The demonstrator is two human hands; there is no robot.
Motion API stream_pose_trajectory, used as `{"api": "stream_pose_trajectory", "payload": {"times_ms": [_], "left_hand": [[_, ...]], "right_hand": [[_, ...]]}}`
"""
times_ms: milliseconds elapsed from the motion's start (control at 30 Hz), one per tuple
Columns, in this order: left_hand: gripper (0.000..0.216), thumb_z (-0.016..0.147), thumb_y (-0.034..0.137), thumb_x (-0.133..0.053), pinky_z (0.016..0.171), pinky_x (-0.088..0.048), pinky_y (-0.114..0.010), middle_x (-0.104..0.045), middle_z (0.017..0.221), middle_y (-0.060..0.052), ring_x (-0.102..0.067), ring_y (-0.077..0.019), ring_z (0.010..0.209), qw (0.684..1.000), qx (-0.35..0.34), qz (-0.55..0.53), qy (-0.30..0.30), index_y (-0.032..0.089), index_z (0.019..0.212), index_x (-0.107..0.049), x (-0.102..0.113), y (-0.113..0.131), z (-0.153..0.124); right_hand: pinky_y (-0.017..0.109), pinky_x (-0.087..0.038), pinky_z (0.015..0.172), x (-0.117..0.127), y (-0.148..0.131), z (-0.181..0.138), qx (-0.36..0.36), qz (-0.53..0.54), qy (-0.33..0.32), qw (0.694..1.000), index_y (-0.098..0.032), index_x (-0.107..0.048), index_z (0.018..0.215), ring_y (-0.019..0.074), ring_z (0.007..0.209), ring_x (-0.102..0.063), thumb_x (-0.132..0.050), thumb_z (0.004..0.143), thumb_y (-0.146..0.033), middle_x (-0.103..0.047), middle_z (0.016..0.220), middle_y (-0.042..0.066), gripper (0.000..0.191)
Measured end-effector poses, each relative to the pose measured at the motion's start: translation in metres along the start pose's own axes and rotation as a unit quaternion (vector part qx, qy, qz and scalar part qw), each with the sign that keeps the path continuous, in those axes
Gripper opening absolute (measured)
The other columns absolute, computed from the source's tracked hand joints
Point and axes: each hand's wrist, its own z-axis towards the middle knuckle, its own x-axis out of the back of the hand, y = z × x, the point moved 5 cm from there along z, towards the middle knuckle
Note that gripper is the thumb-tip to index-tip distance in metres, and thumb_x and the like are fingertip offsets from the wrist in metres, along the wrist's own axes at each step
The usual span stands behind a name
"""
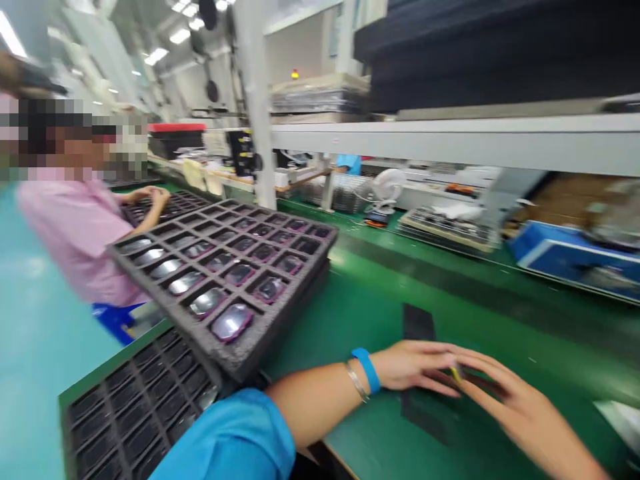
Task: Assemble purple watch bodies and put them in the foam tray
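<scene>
Both my hands meet over the green worktop (360, 313). My left hand (413, 365), with a blue band and a bracelet at the wrist, reaches right, its fingertips closed at a small yellow-edged piece (456, 375). From the right, my right hand (510, 393) pinches the same piece between thumb and fingers. Most of the piece is hidden, so its kind cannot be made out. A black strip (419, 323) lies flat beneath my hands. To the left, a tilted grey foam tray (250, 347) holds several glossy, purple-edged lens-like pieces (233, 323) in its compartments.
A second compartment tray (135, 400) sits lower at left. Beyond the tilted tray, a person in a pink top (85, 233) works at another tray (187, 203). A white post (257, 100) and shelf beam (450, 143) stand ahead. A blue bin (575, 260) is at right.
</scene>
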Motion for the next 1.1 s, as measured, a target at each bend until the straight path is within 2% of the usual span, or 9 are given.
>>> {"api": "stream_pose_trajectory", "payload": {"times_ms": [67,133,300,433,567,667,733,867,1100], "left_hand": [[0.062,0.065,0.042,-0.074,0.100,-0.035,-0.055,-0.061,0.117,-0.016,-0.057,-0.0305,0.110,1.000,0.013,0.010,-0.005,0.017,0.120,-0.059,0.000,0.003,-0.003],[0.051,0.070,0.033,-0.072,0.100,-0.037,-0.049,-0.063,0.112,-0.012,-0.060,-0.0233,0.104,0.999,0.032,0.013,-0.020,0.019,0.117,-0.061,0.000,0.003,-0.002],[0.036,0.068,0.017,-0.074,0.087,-0.047,-0.028,-0.068,0.097,-0.006,-0.063,-0.0139,0.086,0.998,0.042,-0.025,0.031,0.016,0.103,-0.066,0.007,-0.005,0.003],[0.035,0.070,0.014,-0.071,0.084,-0.050,-0.027,-0.068,0.098,-0.004,-0.064,-0.0140,0.086,0.997,0.040,-0.032,0.049,0.017,0.105,-0.063,0.010,-0.005,0.003],[0.036,0.071,0.011,-0.069,0.090,-0.048,-0.030,-0.068,0.101,-0.004,-0.064,-0.0158,0.093,0.997,0.027,-0.046,0.048,0.019,0.105,-0.060,0.012,0.005,0.001],[0.036,0.069,0.010,-0.070,0.087,-0.050,-0.028,-0.068,0.102,-0.004,-0.064,-0.0155,0.092,0.999,0.012,-0.035,0.033,0.020,0.102,-0.059,0.011,0.011,0.000],[0.037,0.067,0.010,-0.072,0.083,-0.051,-0.027,-0.068,0.099,-0.003,-0.065,-0.0148,0.088,0.999,0.001,-0.021,0.027,0.021,0.100,-0.058,0.010,0.013,0.000],[0.044,0.058,0.008,-0.078,0.074,-0.053,-0.022,-0.067,0.093,-0.001,-0.064,-0.0122,0.080,1.000,-0.018,0.010,0.009,0.020,0.096,-0.059,0.007,0.014,0.000],[0.054,0.053,0.004,-0.079,0.069,-0.051,-0.018,-0.066,0.089,0.000,-0.061,-0.0109,0.078,0.997,-0.054,0.059,0.006,0.021,0.099,-0.055,0.005,0.016,-0.002]], "right_hand": [[0.040,-0.048,0.090,-0.006,-0.006,-0.005,0.018,0.056,-0.035,0.998,-0.029,-0.068,0.087,0.0254,0.101,-0.060,-0.059,0.073,-0.053,-0.063,0.111,0.009,0.029],[0.041,-0.046,0.092,-0.008,-0.011,-0.009,0.018,0.091,-0.004,0.996,-0.025,-0.067,0.085,0.0238,0.105,-0.057,-0.058,0.076,-0.046,-0.061,0.113,0.008,0.024],[0.040,-0.036,0.101,-0.013,-0.015,-0.023,0.022,0.133,0.084,0.987,-0.021,-0.063,0.071,0.0215,0.114,-0.049,-0.065,0.073,-0.027,-0.053,0.118,0.008,0.007],[0.038,-0.033,0.102,-0.008,-0.011,-0.029,0.032,0.158,0.104,0.981,-0.020,-0.062,0.073,0.0198,0.117,-0.046,-0.065,0.072,-0.021,-0.050,0.119,0.007,0.003],[0.033,-0.042,0.094,-0.003,0.001,-0.026,0.032,0.281,0.083,0.956,-0.020,-0.059,0.071,0.0188,0.111,-0.051,-0.061,0.072,-0.022,-0.051,0.114,0.007,0.003],[0.032,-0.045,0.089,-0.002,0.006,-0.024,0.020,0.332,0.073,0.940,-0.020,-0.063,0.072,0.0189,0.106,-0.053,-0.056,0.077,-0.026,-0.054,0.111,0.006,0.011],[0.033,-0.042,0.092,0.000,0.003,-0.025,0.020,0.315,0.100,0.943,-0.020,-0.065,0.074,0.0184,0.105,-0.054,-0.054,0.080,-0.029,-0.056,0.106,0.005,0.015],[0.035,-0.039,0.096,0.000,-0.011,-0.031,0.032,0.202,0.171,0.964,-0.021,-0.067,0.078,0.0172,0.101,-0.054,-0.066,0.076,-0.027,-0.058,0.101,0.004,0.006],[0.034,-0.042,0.091,-0.006,-0.020,-0.034,0.070,0.122,0.179,0.974,-0.022,-0.068,0.076,0.0163,0.095,-0.055,-0.068,0.073,-0.018,-0.061,0.096,0.003,0.005]]}}
